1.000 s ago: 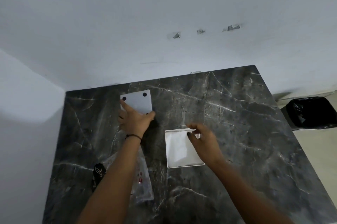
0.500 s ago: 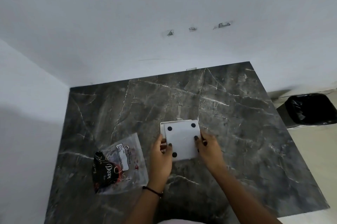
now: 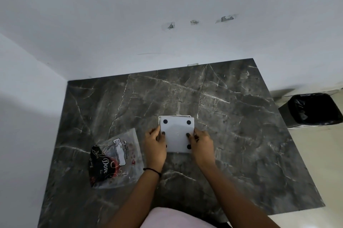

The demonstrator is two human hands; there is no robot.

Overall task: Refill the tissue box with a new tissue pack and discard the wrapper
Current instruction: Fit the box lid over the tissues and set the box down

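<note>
1. Head view: your left hand and right hand have fingers curled onto the base panel, seating it on the tissue box mid-table
2. Wrapper lies empty just left; bin waits beside the table, probably next

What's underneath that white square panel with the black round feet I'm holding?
Under the white square panel with black round feet, only the thin white rim of the tissue box peeks out along its far edge. The panel covers the box's inside, so no contents can be seen.
</note>
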